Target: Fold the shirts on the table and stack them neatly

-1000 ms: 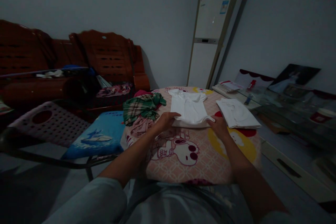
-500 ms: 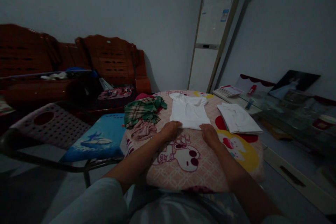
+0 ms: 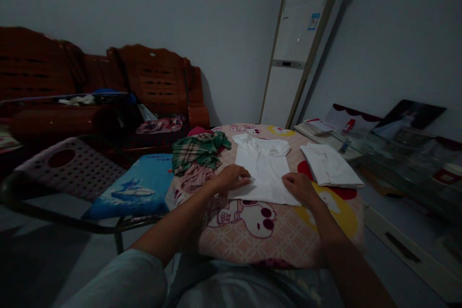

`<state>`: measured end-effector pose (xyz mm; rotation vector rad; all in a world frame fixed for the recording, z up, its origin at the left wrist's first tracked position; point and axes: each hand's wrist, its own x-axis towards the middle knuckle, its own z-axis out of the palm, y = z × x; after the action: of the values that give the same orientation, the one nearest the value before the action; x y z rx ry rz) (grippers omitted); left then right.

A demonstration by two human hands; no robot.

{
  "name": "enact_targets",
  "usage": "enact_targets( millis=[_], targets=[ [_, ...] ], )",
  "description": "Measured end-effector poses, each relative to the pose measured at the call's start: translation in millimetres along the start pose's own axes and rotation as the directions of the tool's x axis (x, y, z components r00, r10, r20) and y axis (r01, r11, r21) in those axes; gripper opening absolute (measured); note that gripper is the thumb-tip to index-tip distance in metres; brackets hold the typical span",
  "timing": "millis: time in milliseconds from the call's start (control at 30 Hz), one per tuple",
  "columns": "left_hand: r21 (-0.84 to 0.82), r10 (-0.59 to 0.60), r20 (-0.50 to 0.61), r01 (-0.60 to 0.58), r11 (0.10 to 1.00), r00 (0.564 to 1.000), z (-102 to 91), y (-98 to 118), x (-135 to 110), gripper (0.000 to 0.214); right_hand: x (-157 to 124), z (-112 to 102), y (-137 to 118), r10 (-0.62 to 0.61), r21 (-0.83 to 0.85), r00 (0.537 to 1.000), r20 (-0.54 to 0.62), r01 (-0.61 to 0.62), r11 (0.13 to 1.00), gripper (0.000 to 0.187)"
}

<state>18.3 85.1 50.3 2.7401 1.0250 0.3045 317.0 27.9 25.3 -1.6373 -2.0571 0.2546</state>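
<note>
A white shirt (image 3: pixel 265 171) lies spread on the patterned cloth (image 3: pixel 231 243), its neck and sleeve end away from me and its lower edge towards me. My left hand (image 3: pixel 231 178) rests on or just over the shirt's left side, fingers loosely stretched inward and holding nothing I can see. At the right side, my right hand (image 3: pixel 299 187) is over the shirt's edge. Its fingers are slightly bent and apart from the fabric's lower hem; whether they press on the shirt is hard to tell.
A crumpled green plaid garment (image 3: pixel 197 151) and a pink one (image 3: pixel 197 177) lie to the left. A folded white garment (image 3: pixel 330 166) lies to the right. Beside the table are a chair with a blue cushion (image 3: pixel 135 187) and a glass-topped cabinet (image 3: pixel 393 154).
The shirt's lower part, folded up under my fingers before, now lies flat and reaches closer to me. Both hands have let go of the folded edge, and the right has moved slightly rightward.
</note>
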Motion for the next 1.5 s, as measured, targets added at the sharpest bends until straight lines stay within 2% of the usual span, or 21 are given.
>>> enact_targets(
  millis=[67, 100, 233, 333, 467, 533, 667, 700, 767, 867, 933, 1067, 1167, 1233, 1333, 1433, 1500],
  targets=[
    [0.047, -0.039, -0.049, 0.042, 0.998, 0.998, 12.0, -3.4, 5.2, 0.039, 1.5, 5.5, 8.8, -0.044, -0.094, 0.995, -0.087, 0.036, 0.995, 0.031],
    [0.074, -0.047, -0.035, 0.050, 0.996, 0.998, 19.2, -5.0, 8.1, 0.041, 1.8, 8.6, 13.2, -0.053, -0.142, 0.995, -0.089, 0.041, 0.989, 0.035],
    [0.119, -0.086, 0.042, 0.081, 0.990, 0.995, 38.0, -10.5, 17.5, 0.043, 1.8, 14.0, 25.0, 0.042, -0.225, 0.999, -0.010, -0.043, 0.973, 0.040],
    [0.072, -0.149, 0.070, 0.144, 0.987, 0.986, 33.8, -13.7, 21.5, 0.050, 3.5, 7.1, 24.8, 0.109, -0.216, 0.994, 0.025, -0.101, 0.971, 0.028],
    [0.021, -0.161, 0.132, 0.160, 0.987, 0.978, 20.0, -15.4, 25.7, 0.052, 8.4, -5.7, 19.1, 0.155, -0.169, 0.982, 0.104, -0.136, 0.976, 0.013],
    [-0.029, -0.166, 0.134, 0.171, 0.985, 0.977, 16.2, -15.0, 27.8, 0.047, 10.0, -9.4, 16.8, 0.147, -0.125, 0.981, 0.128, -0.131, 0.984, 0.016],
    [-0.027, -0.289, 0.149, 0.296, 0.955, 0.946, 13.6, -13.4, 29.8, 0.039, 9.5, -10.6, 14.7, 0.164, -0.089, 0.978, 0.127, -0.154, 0.984, 0.024],
    [-0.031, -0.295, 0.158, 0.303, 0.952, 0.942, 12.7, -13.2, 29.7, 0.035, 9.2, -10.4, 14.7, 0.181, -0.101, 0.976, 0.122, -0.169, 0.980, 0.022],
    [-0.103, -0.223, 0.165, 0.241, 0.965, 0.961, 9.0, -13.3, 29.1, 0.029, 10.0, -10.4, 15.1, 0.191, -0.121, 0.977, 0.095, -0.179, 0.976, 0.021],
    [-0.223, -0.091, 0.073, 0.105, 0.969, 0.993, -2.8, -15.9, 31.8, 0.025, 18.5, -13.0, 16.1, 0.160, -0.124, 0.987, 0.015, -0.157, 0.980, 0.026],
    [-0.205, -0.080, -0.031, 0.072, 0.976, 0.996, -13.5, -19.1, 39.1, 0.023, 30.3, -16.2, 15.6, 0.153, -0.132, 0.987, -0.046, -0.158, 0.979, 0.027],
    [-0.034, -0.155, -0.244, 0.151, 0.988, 0.957, -28.1, -24.9, 62.0, 0.028, 58.0, -21.3, 9.4, 0.130, -0.201, 0.960, -0.249, -0.182, 0.962, 0.030],
    [0.049, -0.118, -0.328, 0.142, 0.989, 0.937, -23.9, -24.0, 68.3, 0.035, 65.7, -20.5, 3.3, 0.073, -0.250, 0.939, -0.337, -0.163, 0.954, 0.039],
    [0.047, -0.064, -0.293, 0.081, 0.996, 0.954, -14.6, -20.3, 60.6, 0.034, 58.9, -17.4, 1.3, 0.057, -0.254, 0.955, -0.290, -0.134, 0.958, 0.038],
    [0.020, 0.018, -0.104, -0.016, 1.000, 0.994, 3.9, -10.9, 35.9, 0.035, 33.3, -8.8, 1.2, 0.017, -0.210, 0.996, -0.082, -0.034, 0.977, 0.030],
    [0.035, 0.067, 0.055, -0.069, 0.997, 0.996, 22.4, -0.5, 12.6, 0.039, 5.3, 3.3, -1.8, -0.103, -0.206, 0.993, 0.065, 0.114, 0.972, 0.032],
    [0.077, 0.049, 0.058, -0.053, 0.996, 0.997, 32.3, 4.4, 5.9, 0.039, -4.6, 11.4, -8.1, -0.116, -0.294, 0.986, 0.123, 0.148, 0.944, 0.035]
  ],
)
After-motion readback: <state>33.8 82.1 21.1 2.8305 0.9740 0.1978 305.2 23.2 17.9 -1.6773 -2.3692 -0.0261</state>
